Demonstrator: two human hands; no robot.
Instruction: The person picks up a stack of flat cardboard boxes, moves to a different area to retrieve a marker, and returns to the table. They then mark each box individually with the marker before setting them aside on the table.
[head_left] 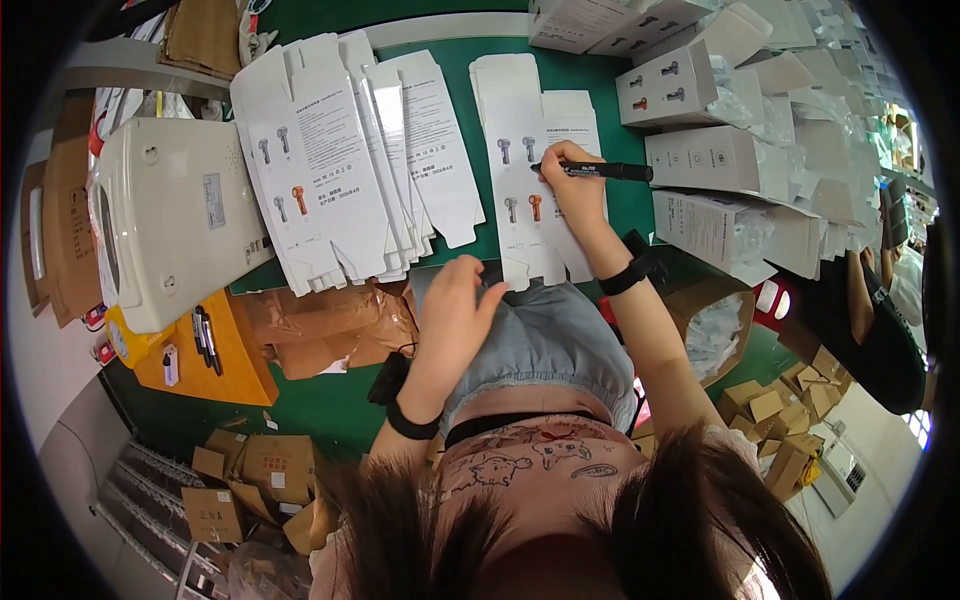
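Note:
A black marker pen (612, 171) lies in the grip of my right hand (575, 190), its tip over a flat, unfolded white carton (507, 110) printed with small handheld fans. This carton lies on the green table in front of me, partly over another flat carton (570, 110). My left hand (457, 305) is raised near the table's front edge with its fingers apart, holding nothing. To its upper left, overlapping flat cartons (340, 170) form a stack with similar printing.
Several opened white boxes with clear plastic inside (700, 160) line the right side. A cream-coloured machine (180, 220) stands at the left. Pens (208, 340) lie on an orange surface (240, 365). Brown cardboard boxes (280, 465) sit on the floor, and a carton of plastic bags (715, 335) stands at my right.

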